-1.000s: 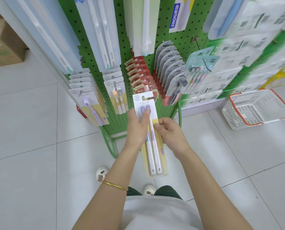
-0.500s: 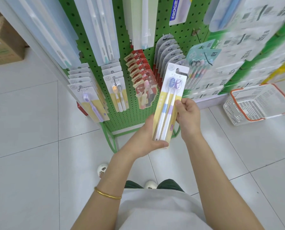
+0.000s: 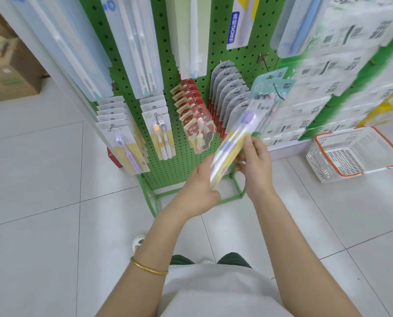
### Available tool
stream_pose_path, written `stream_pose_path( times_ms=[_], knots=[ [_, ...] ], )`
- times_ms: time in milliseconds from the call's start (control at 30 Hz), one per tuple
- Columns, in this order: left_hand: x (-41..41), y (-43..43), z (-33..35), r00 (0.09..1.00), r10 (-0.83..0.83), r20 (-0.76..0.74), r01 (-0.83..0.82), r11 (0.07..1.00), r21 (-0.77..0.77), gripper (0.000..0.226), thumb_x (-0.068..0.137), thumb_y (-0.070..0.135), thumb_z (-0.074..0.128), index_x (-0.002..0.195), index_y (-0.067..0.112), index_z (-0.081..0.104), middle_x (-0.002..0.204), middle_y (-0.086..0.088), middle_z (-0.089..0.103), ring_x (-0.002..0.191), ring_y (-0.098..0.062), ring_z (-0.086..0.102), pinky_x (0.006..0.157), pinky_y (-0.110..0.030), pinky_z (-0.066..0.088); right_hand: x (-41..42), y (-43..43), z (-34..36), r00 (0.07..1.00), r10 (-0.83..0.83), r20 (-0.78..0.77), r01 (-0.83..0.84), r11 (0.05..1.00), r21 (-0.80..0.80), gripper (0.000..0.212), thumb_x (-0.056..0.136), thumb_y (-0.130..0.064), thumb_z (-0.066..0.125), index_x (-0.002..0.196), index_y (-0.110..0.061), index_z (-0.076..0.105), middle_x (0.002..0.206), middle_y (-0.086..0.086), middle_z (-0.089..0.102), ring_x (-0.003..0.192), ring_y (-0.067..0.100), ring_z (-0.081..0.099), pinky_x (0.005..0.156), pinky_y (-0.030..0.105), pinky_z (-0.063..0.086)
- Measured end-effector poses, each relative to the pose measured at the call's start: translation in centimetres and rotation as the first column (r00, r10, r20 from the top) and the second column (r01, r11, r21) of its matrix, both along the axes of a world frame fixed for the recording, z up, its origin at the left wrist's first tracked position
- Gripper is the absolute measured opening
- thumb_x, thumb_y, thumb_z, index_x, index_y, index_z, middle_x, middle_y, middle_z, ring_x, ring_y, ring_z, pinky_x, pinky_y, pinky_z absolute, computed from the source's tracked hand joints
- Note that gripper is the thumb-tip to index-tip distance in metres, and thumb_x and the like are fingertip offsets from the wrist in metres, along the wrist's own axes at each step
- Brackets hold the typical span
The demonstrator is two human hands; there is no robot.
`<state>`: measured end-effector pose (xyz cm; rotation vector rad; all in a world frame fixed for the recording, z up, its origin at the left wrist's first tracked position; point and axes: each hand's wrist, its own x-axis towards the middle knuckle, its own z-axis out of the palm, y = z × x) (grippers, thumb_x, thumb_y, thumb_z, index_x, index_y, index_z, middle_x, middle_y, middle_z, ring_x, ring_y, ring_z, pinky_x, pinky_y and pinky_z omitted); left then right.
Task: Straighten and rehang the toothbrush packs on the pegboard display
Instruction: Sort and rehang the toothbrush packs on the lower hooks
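While both hands carry it, the toothbrush pack (image 3: 233,143) hangs on no peg. It is held in the air before the lower part of the pegboard (image 3: 168,53), slanted, with its foot low and left and its blurred header high and right.

Head view, entries:
- left hand (image 3: 200,186): grips the foot of the pack, curled round its lower edge. The fingertips are hidden behind the card.
- right hand (image 3: 256,165): pinches the pack at mid-length, thumb on the near face, fingers (image 3: 239,167) curled behind.
- header: lies over the row of grey-backed packs (image 3: 229,92), just beside the teal pack (image 3: 270,88). Whether it touches either cannot be told.
- hook (image 3: 262,58): higher on the board, it appears to carry nothing.
- basket (image 3: 392,145): on the floor to the right, well apart.

Change:
- One second ago the pack stood upright before the red packs (image 3: 193,115), with the left hand at its head and the right hand at its side.
- Half a second ago it leaned right, face to the camera, with the left hand under the foot and the right hand on the right edge.
- Now it leans further and is turned nearly edge-on, with the header further up and right.

Judgement: the pack is in transit toward a peg on the right. The header hole is not yet lined up with a hook, so rehanging is not yet done.
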<state>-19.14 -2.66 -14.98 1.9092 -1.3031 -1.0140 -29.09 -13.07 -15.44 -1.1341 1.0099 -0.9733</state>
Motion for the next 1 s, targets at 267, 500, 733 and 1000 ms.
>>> stream_pose_path(
  times_ms=[267, 500, 733, 1000],
  knots=[
    [0.3, 1.2, 0.6, 0.703, 0.164, -0.692, -0.09, 0.986, 0.142, 0.057, 0.087, -0.013, 0.032, 0.132, 0.02, 0.044, 0.126, -0.013, 0.06, 0.112, -0.029, 0.062, 0.098, -0.04, 0.049, 0.4, 0.1, -0.1, 0.997, 0.037, 0.062, -0.042, 0.997, 0.07, 0.017, 0.092, -0.002, 0.056, 0.097, -0.016, 0.049, 0.077, -0.004, 0.067, 0.075, 0.014, 0.063, 0.069, 0.031, 0.051],
    [0.4, 1.3, -0.1, 0.745, 0.193, -0.638, -0.127, 0.981, 0.149, 0.02, 0.098, 0.008, 0.048, 0.11, 0.019, 0.058, 0.102, -0.016, 0.072, 0.089, -0.03, 0.07, 0.084, -0.036, 0.057, 0.7, 0.1, -0.2, 0.99, 0.138, -0.009, -0.137, 0.989, 0.05, 0.015, 0.088, -0.003, 0.061, 0.097, -0.014, 0.063, 0.082, 0.004, 0.07, 0.079, 0.022, 0.063, 0.074, 0.041, 0.049],
    [1.8, 0.1, 0.5, 0.758, 0.375, -0.533, -0.331, 0.926, 0.18, 0.033, 0.097, 0.036, 0.05, 0.116, 0.013, 0.063, 0.107, -0.008, 0.072, 0.101, -0.026, 0.068, 0.094, -0.045, 0.052, 1.1, 0.6, -0.2, 0.947, 0.32, 0.029, -0.321, 0.946, 0.036, 0.018, 0.087, 0.002, 0.059, 0.094, -0.014, 0.062, 0.068, -0.004, 0.069, 0.065, 0.012, 0.064, 0.061, 0.027, 0.048],
    [5.0, -1.3, 2.5, 0.739, 0.481, -0.471, -0.58, 0.81, -0.083, 0.02, 0.094, 0.026, 0.058, 0.106, 0.011, 0.063, 0.106, -0.006, 0.071, 0.098, -0.024, 0.067, 0.092, -0.05, 0.051, 1.4, 0.8, -0.4, 0.859, 0.508, 0.069, -0.511, 0.858, 0.044, 0.017, 0.086, 0.005, 0.058, 0.092, -0.01, 0.064, 0.071, 0.0, 0.07, 0.065, 0.013, 0.066, 0.06, 0.024, 0.05]
  ],
)
